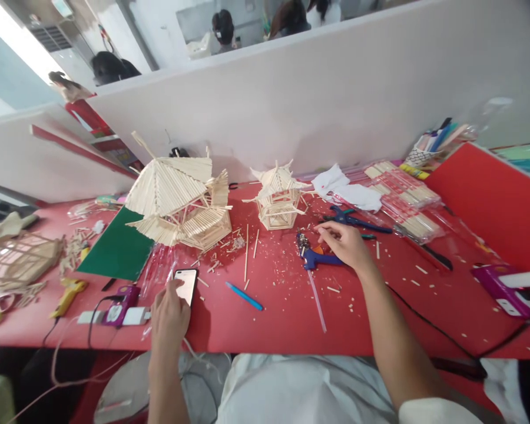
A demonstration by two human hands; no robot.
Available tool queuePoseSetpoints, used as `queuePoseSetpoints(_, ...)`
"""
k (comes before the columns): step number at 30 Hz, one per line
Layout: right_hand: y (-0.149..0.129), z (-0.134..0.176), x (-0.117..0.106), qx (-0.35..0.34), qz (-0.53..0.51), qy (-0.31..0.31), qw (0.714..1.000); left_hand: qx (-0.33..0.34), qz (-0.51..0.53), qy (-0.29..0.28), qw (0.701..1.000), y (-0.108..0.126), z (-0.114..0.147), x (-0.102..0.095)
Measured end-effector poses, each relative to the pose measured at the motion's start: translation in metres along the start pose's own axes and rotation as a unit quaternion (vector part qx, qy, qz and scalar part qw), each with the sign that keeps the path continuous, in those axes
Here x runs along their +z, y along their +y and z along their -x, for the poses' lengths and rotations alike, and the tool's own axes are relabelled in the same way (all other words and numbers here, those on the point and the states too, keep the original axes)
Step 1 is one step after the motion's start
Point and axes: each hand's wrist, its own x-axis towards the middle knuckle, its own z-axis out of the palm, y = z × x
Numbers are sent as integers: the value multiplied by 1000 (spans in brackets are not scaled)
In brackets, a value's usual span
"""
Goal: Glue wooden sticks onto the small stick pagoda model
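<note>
White shirt fills the bottom edge, nearest the camera; beyond it lies our red table.

Left hand: fingers loosely bent over the phone, one fingertip on the screen or just above it; we see no grasp. Right hand: over the handle end of the glue gun, thumb and forefinger close together; we cannot tell whether anything is pinched between them, nor whether the palm touches the handle.

Handling notes: we judge the phone best left flat, worked with one light fingertip while the other fingers curl away from the glass. Wrist should rest, so that taps land true. Right fingers ought to stay off the nozzle; it may be hot, though nothing visible settles that. Wood crumbs are scattered about, so we would check fingertips for grit.

Appearance: phone lies face up at the left-hand side, slightly askew, dark rim, pale screen partly covered by our fingers. Screen content too small to read. Glue gun lies in front of the right hand, blue with an orange trigger, nozzle end among small litter; a clear glue stick slants toward us from beside it. Blue pen lies between the two. Behind stand a large stick model and a small stick model, both pale, roofed.
</note>
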Motion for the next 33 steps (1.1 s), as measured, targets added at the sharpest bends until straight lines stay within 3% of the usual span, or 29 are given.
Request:
queuePoseSetpoints(9, 32, -9, 12, -39, -31, 43, 998, 42, -13, 3, 999, -19, 3, 10)
queuePoseSetpoints(16, 27, -5, 22, -84, 11, 66, 994, 4, 48, 29, 998, -35, 20, -18)
queuePoseSetpoints(19, 24, -4, 28, -105, 31, 69, 992, -22, 65, 37, 997, -51, 38, -20)
queuePoseSetpoints(26, 24, -3, 30, -151, 61, 75, 984, -16, 67, -30, 997, -74, 81, -9)
queuePoseSetpoints(33, 27, -5, 23, -168, 75, 89, 979, 6, 70, -40, 997, -79, 94, -4)
